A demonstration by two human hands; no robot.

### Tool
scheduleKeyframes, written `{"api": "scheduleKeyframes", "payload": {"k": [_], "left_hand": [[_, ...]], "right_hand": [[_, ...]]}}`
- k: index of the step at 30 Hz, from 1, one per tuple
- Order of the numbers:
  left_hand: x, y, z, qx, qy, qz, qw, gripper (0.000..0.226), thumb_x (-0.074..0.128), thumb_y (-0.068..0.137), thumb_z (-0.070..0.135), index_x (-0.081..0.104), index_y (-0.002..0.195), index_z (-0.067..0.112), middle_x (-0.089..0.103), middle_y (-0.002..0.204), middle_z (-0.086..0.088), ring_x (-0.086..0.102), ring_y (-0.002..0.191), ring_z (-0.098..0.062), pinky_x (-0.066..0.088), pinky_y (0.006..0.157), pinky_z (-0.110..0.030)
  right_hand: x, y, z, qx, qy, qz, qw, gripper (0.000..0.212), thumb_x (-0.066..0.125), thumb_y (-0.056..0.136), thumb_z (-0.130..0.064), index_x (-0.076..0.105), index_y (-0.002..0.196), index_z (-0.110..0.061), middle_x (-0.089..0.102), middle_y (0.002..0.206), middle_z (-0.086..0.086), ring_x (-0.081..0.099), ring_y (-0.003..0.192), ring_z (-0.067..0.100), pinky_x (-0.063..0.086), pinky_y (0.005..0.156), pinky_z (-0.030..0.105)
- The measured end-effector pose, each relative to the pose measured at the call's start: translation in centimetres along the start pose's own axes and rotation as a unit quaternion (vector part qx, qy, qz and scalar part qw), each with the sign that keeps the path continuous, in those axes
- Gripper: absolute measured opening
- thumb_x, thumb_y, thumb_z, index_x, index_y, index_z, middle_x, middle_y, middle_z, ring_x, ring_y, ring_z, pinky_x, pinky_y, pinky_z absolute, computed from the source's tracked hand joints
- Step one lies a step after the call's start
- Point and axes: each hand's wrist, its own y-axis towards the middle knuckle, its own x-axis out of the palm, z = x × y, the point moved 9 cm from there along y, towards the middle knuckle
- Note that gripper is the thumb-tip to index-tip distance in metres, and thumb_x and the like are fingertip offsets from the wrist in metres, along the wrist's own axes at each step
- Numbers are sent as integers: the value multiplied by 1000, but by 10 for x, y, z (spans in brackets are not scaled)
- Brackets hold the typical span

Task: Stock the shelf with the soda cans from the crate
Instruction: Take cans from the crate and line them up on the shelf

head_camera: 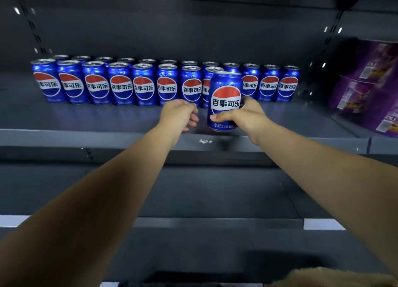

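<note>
Several blue soda cans (pixel 120 83) stand upright in two rows along the back of the dark grey shelf (pixel 86 119). My right hand (pixel 243 116) grips one more blue soda can (pixel 225 93) round its lower half, upright, just above the shelf's front part and in front of the rows. My left hand (pixel 179 113) hovers to the left of that can with loosely curled fingers and holds nothing. The crate is not in view.
Purple boxes (pixel 368 86) are stacked on the same shelf at the far right. The shelf's front lip (pixel 107 138) runs across the middle of the view. A lower grey shelf (pixel 215 192) lies below my forearms.
</note>
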Motion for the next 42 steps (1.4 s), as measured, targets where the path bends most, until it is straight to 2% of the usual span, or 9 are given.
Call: {"api": "scheduleKeyframes", "payload": {"k": [11,16,21,24,26,29,33,37,42], "left_hand": [[68,59,1,-21,35,-7,999,21,55,90,15,56,69,16,57,61,-1,50,52,-10,35,50,-20],[87,86,4,-5,80,1,997,20,56,90,14,57,70,15,57,62,-2,50,52,-10,35,37,-10],[93,104,-8,12,110,4,994,24,55,91,14,59,68,13,59,62,-3,52,51,-9,38,42,-6],[86,111,-19,19,93,30,995,25,56,92,16,62,67,14,60,56,1,53,45,-3,40,49,-7],[83,115,-21,20,90,41,995,24,58,90,17,63,67,13,61,54,2,53,42,-1,39,47,-6],[82,117,-22,6,78,46,996,22,59,87,14,63,65,11,60,49,2,51,38,-2,37,42,-6],[82,116,-22,8,67,37,997,24,58,88,12,62,65,11,57,41,6,50,36,-1,36,41,-7],[81,114,-20,26,82,46,995,25,57,91,15,62,66,12,60,53,1,52,43,-2,37,43,-6],[81,115,-20,36,95,50,994,25,57,91,17,63,67,12,61,59,-2,53,45,-3,37,44,-6]], "right_hand": [[-45,78,27,7,-63,15,998,76,88,56,-8,49,121,-6,63,112,4,59,104,19,46,84,25],[-49,108,35,-10,-74,4,997,68,89,56,-8,53,114,-6,64,101,0,60,93,13,45,67,16],[-47,134,44,-32,-87,-2,996,74,91,52,-15,54,115,-6,67,105,0,62,100,15,51,87,27],[-44,141,53,-36,-99,-25,994,68,88,62,-20,50,117,-10,61,108,-3,57,102,12,45,86,23],[-38,143,57,-49,-132,-37,989,71,86,62,-38,52,120,-13,62,115,-2,56,109,14,45,91,26],[-31,144,59,-51,-222,-20,973,91,74,55,-67,46,124,-14,56,127,4,49,121,25,42,102,41],[-33,144,53,-58,-281,7,958,81,69,73,-60,40,127,-8,50,133,8,43,127,28,35,106,42],[-34,142,52,-56,-290,14,955,81,67,75,-60,38,127,-7,48,135,10,42,127,29,34,107,42],[-33,143,51,-67,-293,21,954,100,66,72,-65,23,143,-8,42,143,11,36,133,30,30,110,42]]}}
